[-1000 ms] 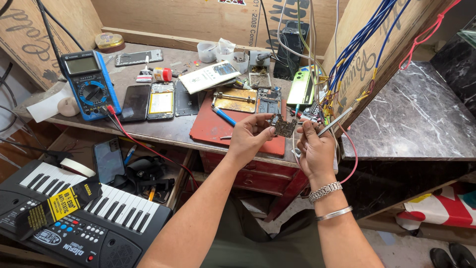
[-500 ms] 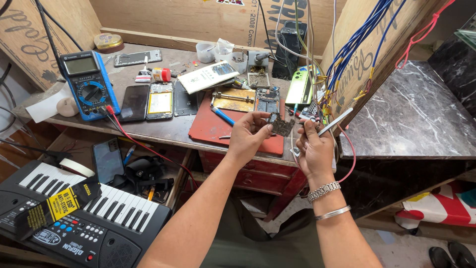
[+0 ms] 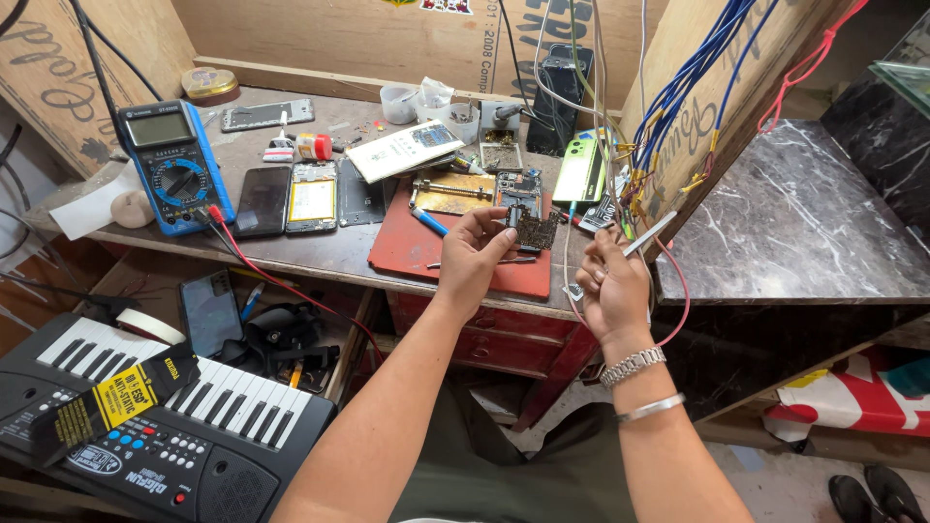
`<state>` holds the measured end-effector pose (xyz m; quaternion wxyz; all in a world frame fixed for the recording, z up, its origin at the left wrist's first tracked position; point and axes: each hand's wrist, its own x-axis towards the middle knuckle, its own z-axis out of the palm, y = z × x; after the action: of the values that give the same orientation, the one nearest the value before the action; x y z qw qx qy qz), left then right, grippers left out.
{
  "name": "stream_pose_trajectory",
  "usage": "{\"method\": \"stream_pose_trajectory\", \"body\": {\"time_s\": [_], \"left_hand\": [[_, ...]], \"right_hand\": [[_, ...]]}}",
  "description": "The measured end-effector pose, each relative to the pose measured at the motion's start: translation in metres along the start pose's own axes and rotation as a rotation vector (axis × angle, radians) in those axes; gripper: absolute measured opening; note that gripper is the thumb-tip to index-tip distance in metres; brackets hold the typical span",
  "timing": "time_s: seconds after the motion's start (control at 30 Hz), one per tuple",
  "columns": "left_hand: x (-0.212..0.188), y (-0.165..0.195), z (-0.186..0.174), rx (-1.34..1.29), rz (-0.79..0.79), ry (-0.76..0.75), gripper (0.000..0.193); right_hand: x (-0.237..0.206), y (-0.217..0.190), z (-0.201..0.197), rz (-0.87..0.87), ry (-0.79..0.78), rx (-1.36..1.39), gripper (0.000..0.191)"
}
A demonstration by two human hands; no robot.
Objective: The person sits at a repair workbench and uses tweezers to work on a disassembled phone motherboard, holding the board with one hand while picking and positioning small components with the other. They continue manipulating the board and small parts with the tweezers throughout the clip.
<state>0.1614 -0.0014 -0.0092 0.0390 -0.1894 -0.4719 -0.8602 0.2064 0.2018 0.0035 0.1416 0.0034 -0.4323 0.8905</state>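
Board (image 3: 532,230): small phone circuit board, pinched in my left hand (image 3: 475,260) above the red mat (image 3: 426,254), lifted clear of it. Right hand (image 3: 608,289): curled shut on a thin metal tool (image 3: 647,234), its tip near the board but apart. Phone (image 3: 518,192): opened, on the mat behind my hand, insides showing. Other phones (image 3: 311,199) and a blue multimeter (image 3: 174,167) lie well to the left on the bench (image 3: 320,254). Status, as I judge it: board out of its phone; work on it unfinished, refitting left.
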Motion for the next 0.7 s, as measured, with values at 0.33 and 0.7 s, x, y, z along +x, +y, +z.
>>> {"method": "stream_pose_trajectory", "body": {"time_s": [0.33,0.7], "left_hand": [[0.0,-0.001,-0.002,-0.018,0.006,-0.002,0.027],[-0.003,-0.004,-0.005,0.023,0.002,-0.048,0.026]], "right_hand": [[-0.107,-0.019,-0.035,0.084,0.064,-0.071,0.035],[-0.206,-0.013,-0.081,0.315,0.205,-0.524,0.043]]}}
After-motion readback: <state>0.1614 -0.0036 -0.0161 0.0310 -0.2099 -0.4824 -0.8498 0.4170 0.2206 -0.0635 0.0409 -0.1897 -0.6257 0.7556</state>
